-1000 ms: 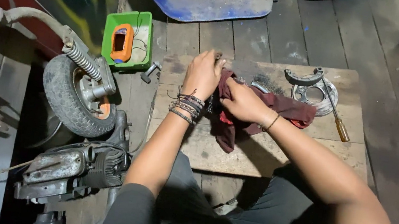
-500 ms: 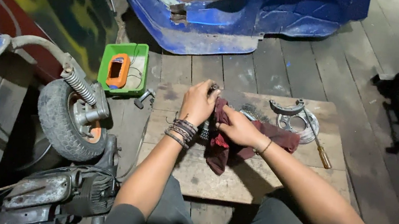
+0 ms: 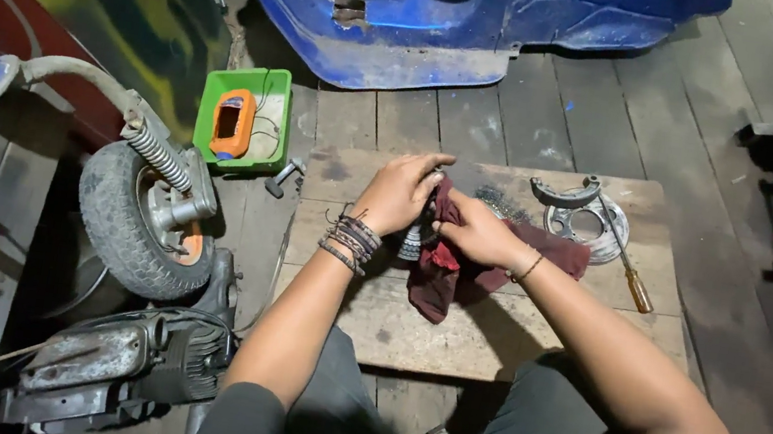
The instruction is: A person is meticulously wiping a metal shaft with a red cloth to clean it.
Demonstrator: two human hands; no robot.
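My left hand, with several bracelets at the wrist, grips a small ridged metal part over a low wooden board. My right hand presses a dark red rag against that part; the rag hangs down onto the board. Most of the metal part is hidden between my hands and the cloth.
On the board's right end lie a curved metal shoe, a round metal plate and a screwdriver. A green tray holding an orange meter sits to the left. A small wheel with engine stands left; blue bodywork beyond.
The view has shifted so the board sits lower and more central. Both hands stay together on the part and rag, with only small rubbing motion.
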